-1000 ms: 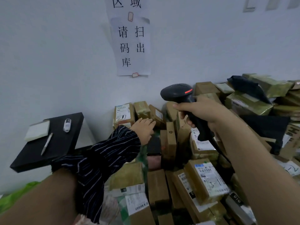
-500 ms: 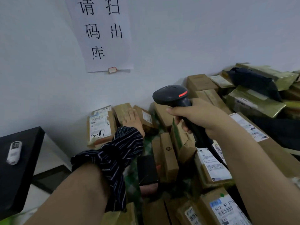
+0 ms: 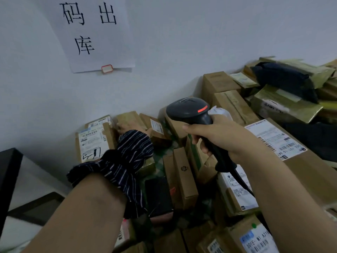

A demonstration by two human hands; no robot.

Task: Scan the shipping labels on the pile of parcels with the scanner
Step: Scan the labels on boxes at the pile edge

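Note:
My right hand (image 3: 218, 137) grips the handle of the black scanner (image 3: 189, 110). Its head points toward the wall and shows a lit red strip; its cable runs down over the parcels. A pile of brown cardboard parcels (image 3: 186, 176) fills the floor against the wall. My left hand (image 3: 131, 127) reaches over the pile and touches a small brown parcel (image 3: 127, 118) by the wall. A dark striped sleeve cuff (image 3: 118, 167) hides most of that hand. Left of it stands a labelled parcel (image 3: 93, 141) with its label facing me.
A large box with a white shipping label (image 3: 273, 139) lies under my right forearm. A black bag (image 3: 284, 79) tops the pile at the upper right. A black table (image 3: 9, 172) stands at the left edge. A paper sign (image 3: 94, 33) hangs on the wall.
The view has closed in on the wall and the pile. My left hand has reached farther to the parcels by the wall. The scanner stays held over the pile.

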